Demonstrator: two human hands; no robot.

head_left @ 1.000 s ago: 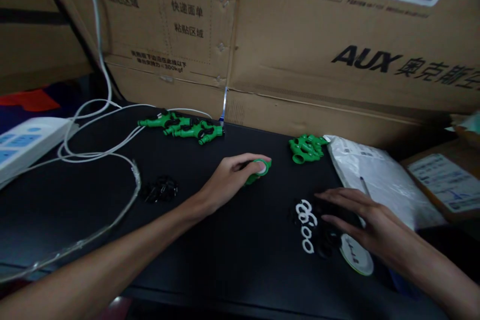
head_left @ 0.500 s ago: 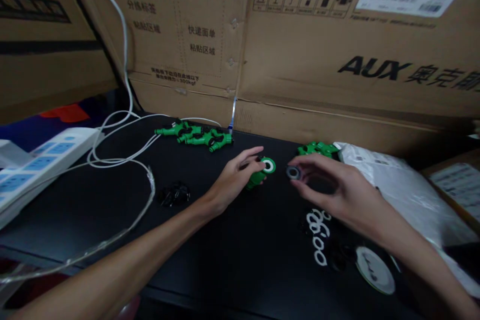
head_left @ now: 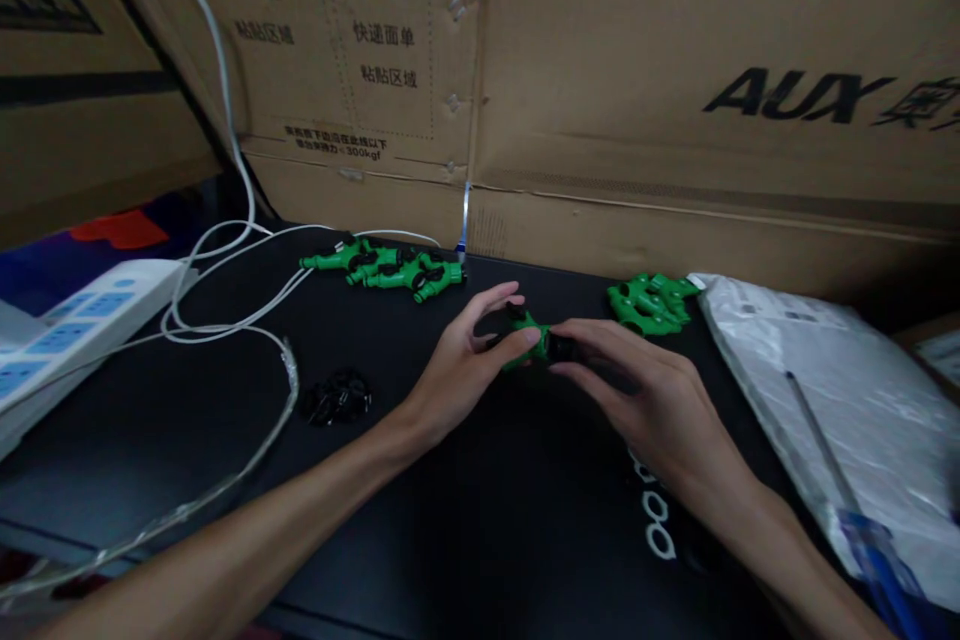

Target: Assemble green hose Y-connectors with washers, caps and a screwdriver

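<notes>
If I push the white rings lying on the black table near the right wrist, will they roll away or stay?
The white rings lie flat on the black table, so a push would probably slide them rather than roll them. They look thin and small, so likely very light and easily scattered. Lying flat, they may be awkward to pinch; the right hand partly covers them.

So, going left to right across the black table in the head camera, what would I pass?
White power strip → small pile of black parts → left hand → right hand → crinkled white plastic bag.
</notes>
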